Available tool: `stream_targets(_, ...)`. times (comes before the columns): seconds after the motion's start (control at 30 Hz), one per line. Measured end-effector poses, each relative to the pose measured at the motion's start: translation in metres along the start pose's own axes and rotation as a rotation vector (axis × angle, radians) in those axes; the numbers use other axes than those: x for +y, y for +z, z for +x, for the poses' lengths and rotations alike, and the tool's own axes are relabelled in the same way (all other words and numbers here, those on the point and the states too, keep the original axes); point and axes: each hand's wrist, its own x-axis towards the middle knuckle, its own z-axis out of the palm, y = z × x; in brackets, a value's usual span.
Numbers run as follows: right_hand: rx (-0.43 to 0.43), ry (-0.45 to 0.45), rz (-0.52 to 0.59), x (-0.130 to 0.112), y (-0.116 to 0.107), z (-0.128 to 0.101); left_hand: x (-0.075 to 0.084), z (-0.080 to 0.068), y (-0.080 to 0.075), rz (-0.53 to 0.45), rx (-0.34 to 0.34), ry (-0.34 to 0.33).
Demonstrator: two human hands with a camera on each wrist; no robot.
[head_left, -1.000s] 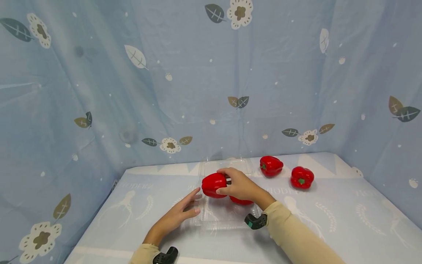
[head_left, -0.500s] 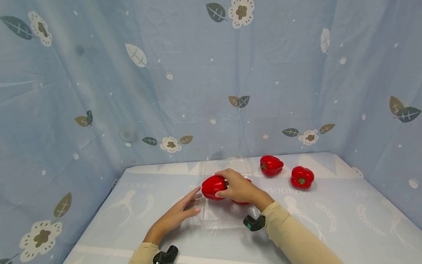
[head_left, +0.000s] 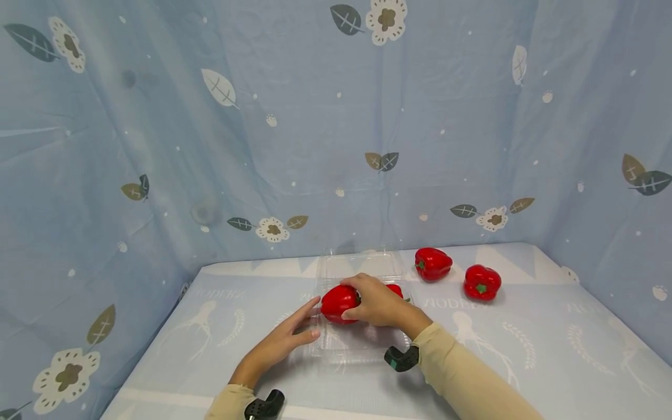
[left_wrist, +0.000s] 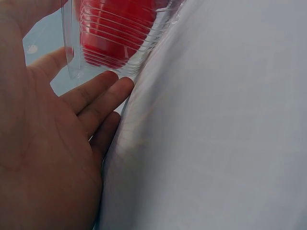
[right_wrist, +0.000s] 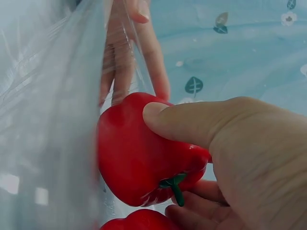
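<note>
A: What's biggest here?

B: The blue patterned curtain (head_left: 294, 116), then the pale desk (head_left: 535, 344) in front of it. Two arms in beige sleeves (head_left: 467, 367) reach in over the desk, the right one slanting inward from the right.

A: And between them?

B: A clear plastic container (head_left: 357, 345), its lid folded back toward the curtain.

A: How does the left hand (head_left: 278, 344) lie?

B: Palm turned inward, thumb apart, fingers extended and slightly spread beside the container's left wall. They have hold of nothing; whether each tip touches the plastic, I can't tell.

A: The right hand (head_left: 378, 300)?

B: Bent over the container, it grips a red bell pepper (head_left: 338, 305), thumb on the near side and fingers round the far side, parted only by the pepper's width. That pepper is inside, next to the left wall (the ribbed plastic shows red behind it from the left wrist).

A: Other peppers?

B: A second pepper (head_left: 395, 289) in the container, partly hidden behind the right hand, and two loose peppers (head_left: 482, 283) on the desk to the right.

A: Smallest?

B: The held pepper's green stem (right_wrist: 177, 184), pointing toward the right palm.
</note>
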Motion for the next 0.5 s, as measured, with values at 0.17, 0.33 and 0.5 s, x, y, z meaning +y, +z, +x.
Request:
stream_targets(0.17, -0.012, -0.003, -0.043, -0.0013, 0.0009, -0.0001, 0.0010, -0.0007, 0.0004, -0.010, -0.007, 0.004)
stream_targets(0.33, -0.016, -0.022, -0.119, -0.0052, 0.0012, 0.0012, 0.0007, -0.0001, 0.0003, -0.006, 0.000, 0.007)
stream_targets(0.5, -0.023, -0.007, -0.135, -0.0061, 0.0010, 0.0002, 0.0008, 0.0005, 0.0010, -0.004, -0.003, 0.007)
